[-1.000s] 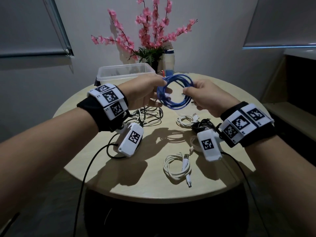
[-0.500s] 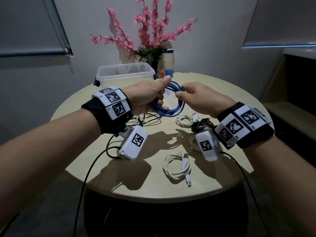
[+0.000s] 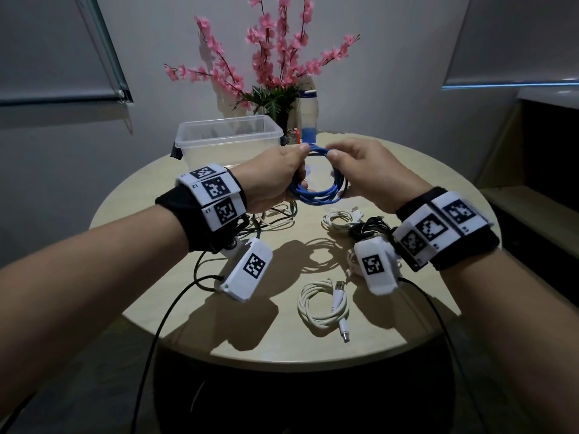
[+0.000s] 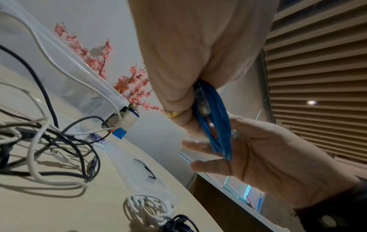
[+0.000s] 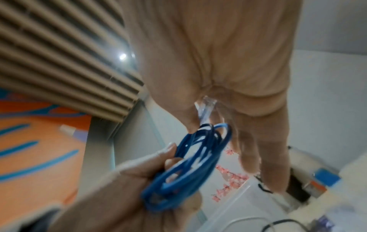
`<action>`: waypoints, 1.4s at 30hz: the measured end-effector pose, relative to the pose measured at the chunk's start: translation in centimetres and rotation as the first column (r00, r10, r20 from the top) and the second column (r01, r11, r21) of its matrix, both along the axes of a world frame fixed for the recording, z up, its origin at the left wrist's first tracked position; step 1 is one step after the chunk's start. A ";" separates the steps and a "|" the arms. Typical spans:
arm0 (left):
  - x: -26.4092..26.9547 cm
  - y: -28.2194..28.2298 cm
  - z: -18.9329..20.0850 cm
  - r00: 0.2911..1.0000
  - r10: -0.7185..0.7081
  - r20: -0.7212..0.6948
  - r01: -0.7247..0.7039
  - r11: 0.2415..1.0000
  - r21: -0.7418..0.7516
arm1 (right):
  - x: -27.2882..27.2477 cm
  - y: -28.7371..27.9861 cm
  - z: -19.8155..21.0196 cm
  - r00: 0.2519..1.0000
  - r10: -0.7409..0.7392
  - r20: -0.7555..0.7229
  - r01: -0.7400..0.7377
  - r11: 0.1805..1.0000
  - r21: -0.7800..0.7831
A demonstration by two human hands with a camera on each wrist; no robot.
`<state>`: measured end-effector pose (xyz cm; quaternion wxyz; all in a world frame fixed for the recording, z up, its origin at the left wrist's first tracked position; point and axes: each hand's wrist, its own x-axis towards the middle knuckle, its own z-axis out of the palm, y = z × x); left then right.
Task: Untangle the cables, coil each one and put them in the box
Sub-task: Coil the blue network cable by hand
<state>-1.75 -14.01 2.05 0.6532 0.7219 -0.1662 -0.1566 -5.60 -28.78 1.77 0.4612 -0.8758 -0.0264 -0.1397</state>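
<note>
Both hands, left [image 3: 275,180] and right [image 3: 369,177], pinching blue cable coil [image 3: 319,195] above worktop [image 3: 423,189], just near of clear box [image 3: 228,137]; open worktop beneath.

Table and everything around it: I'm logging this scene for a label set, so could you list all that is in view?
blue cable: one, blue, coiled, held above the table
clear box: one, transparent, far left of table
white coiled cables: at least two, white, near edge and centre right
tangled cables: several, black and white, under left hand
black cable bundle: one, black, by right wrist
flowers: one bunch, pink, behind box
bottle: one, blue label, beside flowers
table: one, round, beige
left hand: grips coil
right hand: pinches coil
</note>
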 end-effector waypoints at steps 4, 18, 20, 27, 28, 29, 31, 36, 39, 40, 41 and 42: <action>0.1 0.3 0.0 0.997 -0.046 -0.065 0.041 0.997 -0.070 | -0.6 -0.3 0.8 0.984 0.145 -0.108 -0.078 0.880 0.468; -0.4 0.4 0.3 0.986 -0.143 -0.085 0.133 0.985 -0.114 | -1.0 -0.5 0.6 0.966 0.254 -0.051 -0.190 0.828 0.528; -0.2 0.5 0.6 0.991 -0.100 -0.090 0.085 0.984 -0.159 | -1.2 -0.6 0.6 0.949 0.307 -0.073 -0.201 0.766 0.610; 0.0 0.9 0.1 0.988 -0.145 -0.051 0.143 0.989 -0.046 | -0.1 -0.2 0.5 0.982 0.177 -0.073 -0.075 0.706 0.705; 0.0 1.0 0.2 0.989 -0.138 -0.044 0.135 0.988 -0.072 | 0.0 -0.2 0.4 0.982 0.172 -0.076 -0.071 0.714 0.696; 0.0 1.0 0.3 0.994 -0.109 -0.006 0.108 0.991 -0.075 | 0.1 -0.2 0.2 0.981 0.173 -0.084 -0.070 0.726 0.684; 0.0 1.0 0.5 0.988 -0.051 0.145 0.052 0.999 0.001 | 0.2 0.0 0.0 0.978 0.178 -0.107 -0.065 0.750 0.658; -0.4 0.7 0.8 0.928 0.025 0.371 -0.083 0.987 0.141 | 0.2 0.3 0.0 0.976 0.180 -0.121 -0.054 0.741 0.669; -0.3 0.6 0.9 0.866 0.071 0.495 -0.159 0.978 0.138 | 0.2 0.1 0.0 0.969 0.234 -0.081 -0.095 0.652 0.752; -0.3 0.6 1.0 0.854 0.081 0.514 -0.162 0.980 0.115 | 0.2 0.0 0.0 0.963 0.262 -0.061 -0.118 0.613 0.781; -0.2 0.5 1.0 0.848 0.089 0.523 -0.161 0.982 0.094 | 0.2 0.0 0.1 0.958 0.284 -0.044 -0.136 0.582 0.802; -0.2 0.5 0.9 0.846 0.092 0.525 -0.154 0.985 0.076 | 0.2 0.0 0.2 0.954 0.297 -0.032 -0.149 0.566 0.811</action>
